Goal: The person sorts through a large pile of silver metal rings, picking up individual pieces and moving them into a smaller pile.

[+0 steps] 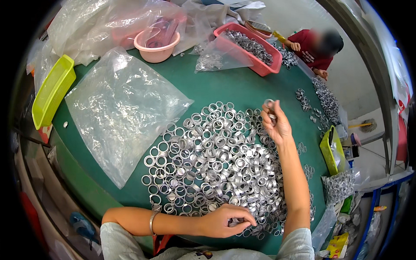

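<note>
Metal rings (247,164), grey and loose, lay heaped on a green table (208,84) directly before the person, the outermost spread singly at the left side of the pile. The right hand (278,123) was raised over the pile's far right part, with its fingers closed on a ring (269,104) at the fingertips; a second grey piece showed lower, against the fingers. The left hand (227,221) lay curled at the near edge of the pile. Grey metal showed under its fingers, but whether it gripped anything could not be told. A metal bracelet (152,223) encircled the left wrist.

A clear plastic sheet or bag (125,108) lay flat to the left of the pile. Beyond it stood a pink basin (156,55); a yellow-green basket (54,93) stood tilted at the table's left edge. At the far side, a long pink tub (271,68) held more rings. A co-worker (310,54) in a dark red top was at the far right, both hands near further rings.
</note>
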Tool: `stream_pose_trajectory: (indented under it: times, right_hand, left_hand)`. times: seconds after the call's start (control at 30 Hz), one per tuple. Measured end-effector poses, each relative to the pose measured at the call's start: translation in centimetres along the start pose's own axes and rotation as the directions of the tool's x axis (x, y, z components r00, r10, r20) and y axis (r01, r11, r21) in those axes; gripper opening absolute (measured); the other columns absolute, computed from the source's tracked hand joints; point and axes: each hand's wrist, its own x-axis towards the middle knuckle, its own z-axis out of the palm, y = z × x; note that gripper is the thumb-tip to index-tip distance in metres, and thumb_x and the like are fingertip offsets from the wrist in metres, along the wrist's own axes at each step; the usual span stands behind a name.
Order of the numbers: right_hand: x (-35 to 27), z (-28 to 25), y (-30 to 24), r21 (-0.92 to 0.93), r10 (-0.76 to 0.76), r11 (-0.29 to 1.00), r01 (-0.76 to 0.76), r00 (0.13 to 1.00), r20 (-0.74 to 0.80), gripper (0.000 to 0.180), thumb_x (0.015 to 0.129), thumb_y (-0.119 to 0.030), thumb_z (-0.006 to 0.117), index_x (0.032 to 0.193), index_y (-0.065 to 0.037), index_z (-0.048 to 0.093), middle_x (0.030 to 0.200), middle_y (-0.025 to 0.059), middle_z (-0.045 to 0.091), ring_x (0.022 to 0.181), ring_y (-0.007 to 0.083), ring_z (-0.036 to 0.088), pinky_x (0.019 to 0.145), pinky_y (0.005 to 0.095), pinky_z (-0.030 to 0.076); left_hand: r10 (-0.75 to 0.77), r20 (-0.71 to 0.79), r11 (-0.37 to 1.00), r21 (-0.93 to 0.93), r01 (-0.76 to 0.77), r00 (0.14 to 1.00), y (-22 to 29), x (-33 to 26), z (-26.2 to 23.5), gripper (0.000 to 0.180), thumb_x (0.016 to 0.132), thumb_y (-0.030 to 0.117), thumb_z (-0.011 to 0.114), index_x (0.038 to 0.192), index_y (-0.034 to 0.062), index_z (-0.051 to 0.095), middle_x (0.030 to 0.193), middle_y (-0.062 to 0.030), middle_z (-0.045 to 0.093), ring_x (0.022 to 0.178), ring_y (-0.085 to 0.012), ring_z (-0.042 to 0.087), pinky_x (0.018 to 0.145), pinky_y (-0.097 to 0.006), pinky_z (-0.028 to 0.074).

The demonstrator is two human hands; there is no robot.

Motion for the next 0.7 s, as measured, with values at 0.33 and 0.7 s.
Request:
stream_pose_trajectory:
  times: [0.33,0.7]
  right_hand:
    - [2.9,0.4,2.1,0.02,0.031,0.999,-0.028,0.99,-0.14,0.013,0.081,-0.013,0.051,0.072,-0.005,0.048,0.08,0.0112,0.056,0.058,0.0167,0.049,0.036,0.0209,0.032]
    - [3.3,3.2,3.2,-0.775,-0.102,0.617,-0.139,0.962,-0.253,0.022,0.081,-0.024,0.061,0.078,-0.003,0.056,0.055,0.0051,0.052,0.048,0.0166,0.05,0.04,0.0259,0.037]
  left_hand:
    - [-0.018,0.006,1.0,0.003,0.018,1.0,-0.5,0.6,0.0,0.014,0.081,-0.001,0.055,0.093,-0.0003,0.062,0.087,-0.0109,0.062,0.079,-0.0195,0.06,0.071,-0.03,0.047]
    - [-0.053,-0.013,0.998,0.017,0.053,0.999,-0.8,0.3,-0.1,0.016,0.081,0.0,0.054,0.095,-0.0001,0.06,0.089,-0.0106,0.063,0.081,-0.0192,0.06,0.073,-0.029,0.047]
